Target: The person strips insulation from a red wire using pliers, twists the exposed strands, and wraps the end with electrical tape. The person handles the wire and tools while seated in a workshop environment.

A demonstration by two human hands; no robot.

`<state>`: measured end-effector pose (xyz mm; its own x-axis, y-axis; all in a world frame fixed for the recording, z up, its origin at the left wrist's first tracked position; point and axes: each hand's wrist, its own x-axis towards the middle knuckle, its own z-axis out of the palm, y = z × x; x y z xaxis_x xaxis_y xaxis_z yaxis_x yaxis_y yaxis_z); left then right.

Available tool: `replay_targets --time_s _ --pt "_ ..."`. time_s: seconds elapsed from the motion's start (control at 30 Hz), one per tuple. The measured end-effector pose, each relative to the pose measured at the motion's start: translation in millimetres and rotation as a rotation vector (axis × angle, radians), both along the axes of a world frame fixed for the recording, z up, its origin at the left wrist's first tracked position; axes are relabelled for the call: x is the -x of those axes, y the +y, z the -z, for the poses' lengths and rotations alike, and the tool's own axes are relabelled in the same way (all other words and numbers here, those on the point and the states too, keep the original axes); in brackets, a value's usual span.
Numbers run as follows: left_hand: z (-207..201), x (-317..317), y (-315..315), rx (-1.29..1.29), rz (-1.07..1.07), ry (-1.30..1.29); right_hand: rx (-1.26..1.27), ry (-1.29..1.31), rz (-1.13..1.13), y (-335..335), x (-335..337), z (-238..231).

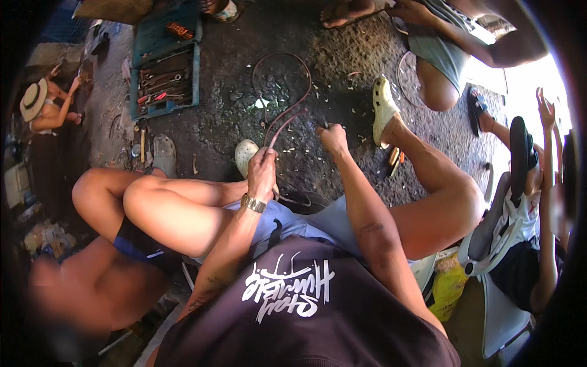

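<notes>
My left hand [262, 175], with a metal watch on its wrist, is closed around a thin reddish-brown cable [283, 126]. From its fingers the cable rises in a large loop over the dark ground, and a short end points up to the right. A further thin length trails below the hand between my legs. My right hand [333, 139] is closed to the right of the cable, apart from it. A small greyish tip shows at its fingers, too little to name.
A teal toolbox [195, 79] with wrenches lies open at the far left. My pale clogs [383, 110] rest on the ground, with orange-handled tools [394, 156] beside the right one. Other people sit close on both sides. A hammer-like wooden handle [142, 145] lies left.
</notes>
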<state>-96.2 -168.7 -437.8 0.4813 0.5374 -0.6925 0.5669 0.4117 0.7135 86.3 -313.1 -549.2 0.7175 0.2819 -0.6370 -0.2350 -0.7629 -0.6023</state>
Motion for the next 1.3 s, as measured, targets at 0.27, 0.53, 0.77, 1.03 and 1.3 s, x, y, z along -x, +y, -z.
replay_targets --time_s 0.27,0.53,0.77,1.03,1.3 --pt "-66.9 -10.6 -7.0 -0.021 0.075 -0.296 -0.936 0.413 0.347 22.6 7.2 -143.5" --pt "-118.1 -2.8 -18.1 -0.33 0.514 -0.577 -1.014 0.411 0.524 -6.3 8.8 -250.8" --pt "-156.0 -19.3 -23.4 0.005 0.527 -0.628 -0.913 0.282 0.525 9.7 4.6 -283.8" --pt "-160.4 -41.6 -14.1 -0.518 0.63 -0.533 -0.587 -0.444 0.031 -10.6 -12.3 -301.3" --pt "-145.5 -37.8 6.0 -0.854 0.666 -0.685 -0.727 0.017 -0.511 -50.1 -38.4 -325.7"
